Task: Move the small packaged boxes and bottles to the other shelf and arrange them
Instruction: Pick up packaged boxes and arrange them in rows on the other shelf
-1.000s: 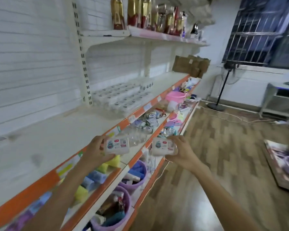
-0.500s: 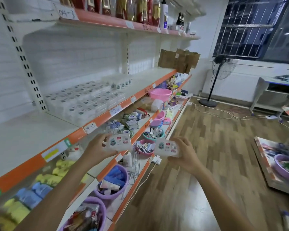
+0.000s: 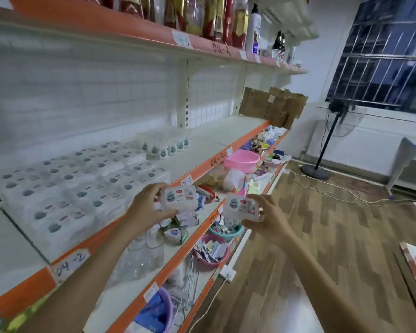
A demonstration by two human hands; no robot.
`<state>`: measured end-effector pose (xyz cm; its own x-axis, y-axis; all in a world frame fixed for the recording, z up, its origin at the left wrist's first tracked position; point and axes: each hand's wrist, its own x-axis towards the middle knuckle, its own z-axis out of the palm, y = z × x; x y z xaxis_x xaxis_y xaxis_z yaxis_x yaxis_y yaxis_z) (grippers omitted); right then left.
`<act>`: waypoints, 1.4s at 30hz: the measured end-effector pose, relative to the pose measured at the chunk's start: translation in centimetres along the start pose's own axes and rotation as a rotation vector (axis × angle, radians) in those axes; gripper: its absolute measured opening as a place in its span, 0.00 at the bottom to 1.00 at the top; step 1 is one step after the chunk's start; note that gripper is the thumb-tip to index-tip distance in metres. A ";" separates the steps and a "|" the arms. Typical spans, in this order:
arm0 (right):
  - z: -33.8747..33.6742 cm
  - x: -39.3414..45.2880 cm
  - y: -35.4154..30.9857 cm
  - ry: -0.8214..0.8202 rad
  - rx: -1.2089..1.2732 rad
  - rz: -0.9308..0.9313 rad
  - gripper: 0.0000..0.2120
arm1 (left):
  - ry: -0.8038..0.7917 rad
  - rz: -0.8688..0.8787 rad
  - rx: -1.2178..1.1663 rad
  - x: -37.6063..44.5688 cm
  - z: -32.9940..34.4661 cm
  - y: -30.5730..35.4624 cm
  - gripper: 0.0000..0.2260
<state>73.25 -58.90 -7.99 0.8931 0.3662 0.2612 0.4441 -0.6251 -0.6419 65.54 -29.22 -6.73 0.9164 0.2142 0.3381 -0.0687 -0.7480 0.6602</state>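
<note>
A: Boxes, two of them, one in each hand. The left hand [image 3: 144, 207] has its grip closed around a small white packaged box with a printed label [image 3: 178, 197], thumb beneath and fingers over the far edge. It is held in the air just near of the orange front edge of the white middle shelf [image 3: 216, 138].

B: And the right hand [image 3: 269, 221]?

A: Its grip is wrapped around a second small white labelled box [image 3: 241, 207], held out over the lower shelves, just right of the first box and apart from it.

B: Where do the other boxes sit?

A: A block of matching white boxes [image 3: 82, 188] lies flat in rows on the middle shelf, to the left of the hands. At its far end stands a short row of white packs set upright [image 3: 166, 146].

B: What lies under the hands?

A: A lower shelf carries clear glass cups [image 3: 142, 255], small folded packets [image 3: 178, 227] and, farther along, a pink plastic basin [image 3: 241, 159]. Brown cardboard [image 3: 271, 105] leans at the far end of the middle shelf. Tall bottles and pouches [image 3: 214, 18] line the top shelf, and a standing fan [image 3: 332, 131] is on the wooden floor [image 3: 346, 236] to the right.
</note>
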 end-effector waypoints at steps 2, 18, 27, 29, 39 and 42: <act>0.2 3.7 -0.3 -0.002 0.030 -0.034 0.33 | 0.040 -0.015 0.006 2.7 -0.6 -0.2 0.30; 13.4 29.5 -9.1 -0.572 0.148 -0.606 0.32 | 0.254 -0.468 0.281 6.9 -7.2 -7.1 0.31; 18.7 33.3 -9.6 -0.754 0.290 -0.865 0.27 | 0.390 -0.669 0.357 8.0 -4.7 -6.4 0.28; 19.4 33.6 -9.4 -0.756 0.336 -0.891 0.26 | 0.432 -0.705 0.346 8.1 -4.5 -6.3 0.28; 19.9 33.9 -9.7 -0.820 0.412 -0.854 0.26 | 0.531 -0.716 0.368 7.9 -3.5 -6.0 0.22; 19.8 33.7 -9.7 -0.807 0.411 -0.855 0.26 | 0.580 -0.707 0.328 7.8 -3.2 -5.9 0.22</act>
<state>97.65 -26.86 -7.24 -0.0354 0.9586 0.2824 0.6754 0.2312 -0.7002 71.82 -21.06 -5.84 0.3613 0.8920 0.2716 0.6170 -0.4471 0.6477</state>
